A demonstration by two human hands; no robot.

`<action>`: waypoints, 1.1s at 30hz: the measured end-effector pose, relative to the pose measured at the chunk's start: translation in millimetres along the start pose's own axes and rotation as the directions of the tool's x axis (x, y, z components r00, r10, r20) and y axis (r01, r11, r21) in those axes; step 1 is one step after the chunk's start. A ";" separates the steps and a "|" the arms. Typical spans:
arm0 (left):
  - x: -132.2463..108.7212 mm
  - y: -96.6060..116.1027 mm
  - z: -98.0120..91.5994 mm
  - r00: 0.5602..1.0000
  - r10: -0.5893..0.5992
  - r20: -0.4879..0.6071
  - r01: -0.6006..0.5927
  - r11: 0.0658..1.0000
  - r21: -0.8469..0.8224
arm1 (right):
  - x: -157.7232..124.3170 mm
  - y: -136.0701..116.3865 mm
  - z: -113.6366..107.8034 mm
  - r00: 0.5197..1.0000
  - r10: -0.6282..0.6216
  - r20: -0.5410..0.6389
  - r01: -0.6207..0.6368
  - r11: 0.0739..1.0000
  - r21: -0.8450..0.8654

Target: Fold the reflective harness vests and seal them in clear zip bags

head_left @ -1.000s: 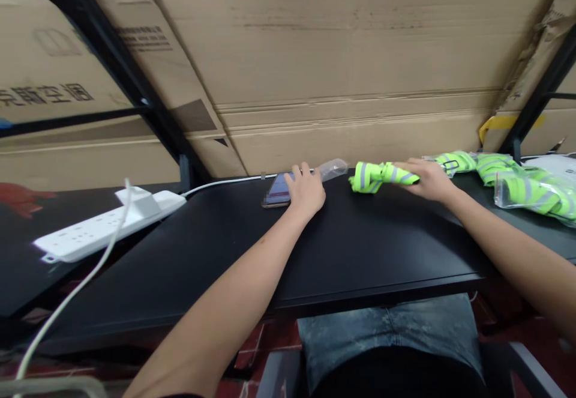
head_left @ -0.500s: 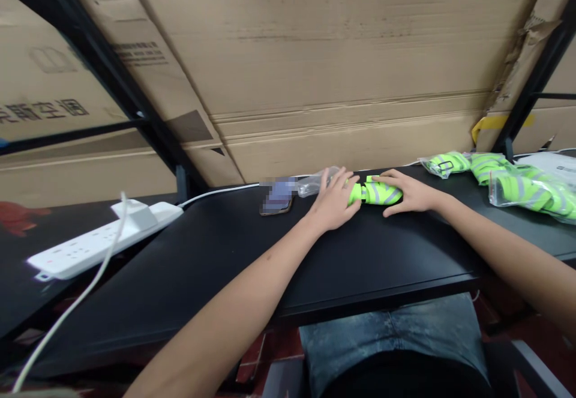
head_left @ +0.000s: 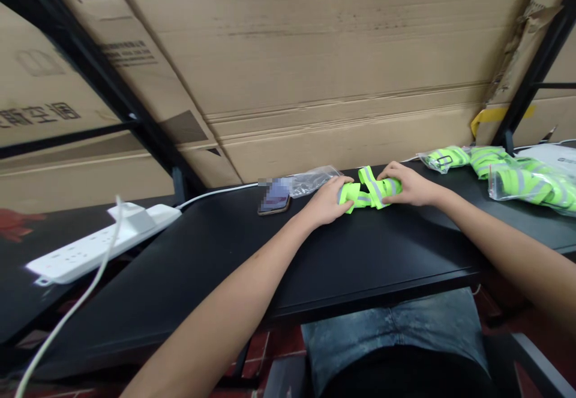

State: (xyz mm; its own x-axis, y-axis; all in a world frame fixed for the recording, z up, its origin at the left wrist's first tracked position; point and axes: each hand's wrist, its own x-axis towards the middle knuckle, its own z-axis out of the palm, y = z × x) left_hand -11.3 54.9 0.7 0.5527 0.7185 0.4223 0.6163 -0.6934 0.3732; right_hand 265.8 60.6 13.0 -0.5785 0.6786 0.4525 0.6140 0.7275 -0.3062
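Neon-green reflective fabric point(head_left: 371, 192) partly hidden, clasped between left hand point(head_left: 327, 202) and right hand point(head_left: 407, 185).

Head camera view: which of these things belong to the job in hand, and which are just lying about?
In use: left hand, right hand, neon reflective strap held between them; probably also the clear bag and bagged neon straps.

Lying about: phone, power strip, cardboard cartons.
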 end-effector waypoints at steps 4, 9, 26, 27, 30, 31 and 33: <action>0.0 0.7 -1.4 0.993 0.110 -0.052 -0.100 0.982 0.163 | -0.2 -9.2 0.6 0.984 -0.175 -0.019 0.170 0.972 -0.160; -1.3 1.9 -2.0 0.994 0.102 0.022 -0.105 0.984 0.143 | -1.2 -14.1 2.3 0.985 -0.173 0.017 0.174 0.983 -0.061; -5.3 17.3 1.3 0.946 -0.264 0.190 0.272 0.962 -0.015 | 0.7 0.4 5.8 0.923 0.341 0.180 -0.346 0.938 0.000; -5.0 18.1 0.7 0.947 -0.253 0.197 0.266 0.963 -0.043 | 0.8 -1.8 4.6 0.921 0.340 0.188 -0.351 0.936 0.026; -4.1 19.5 -1.5 0.975 -0.165 0.149 0.180 0.979 -0.094 | 0.6 -5.8 4.6 0.931 0.336 0.142 -0.351 0.931 0.103; -3.9 19.2 -2.2 0.986 -0.129 0.110 0.138 0.987 -0.080 | 0.5 -6.2 5.4 0.940 0.330 0.086 -0.339 0.932 0.130; -4.0 17.0 -4.0 0.996 -0.081 0.025 0.081 0.997 0.007 | 0.3 -5.8 6.9 0.948 0.314 -0.058 -0.300 0.938 0.174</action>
State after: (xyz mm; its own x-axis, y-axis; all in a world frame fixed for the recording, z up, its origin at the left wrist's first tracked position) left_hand -5.3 40.0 8.6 0.5148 0.7732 0.3704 0.6627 -0.6330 0.4003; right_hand 258.3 57.2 9.2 -0.3241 0.8657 0.3814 0.6559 0.4961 -0.5688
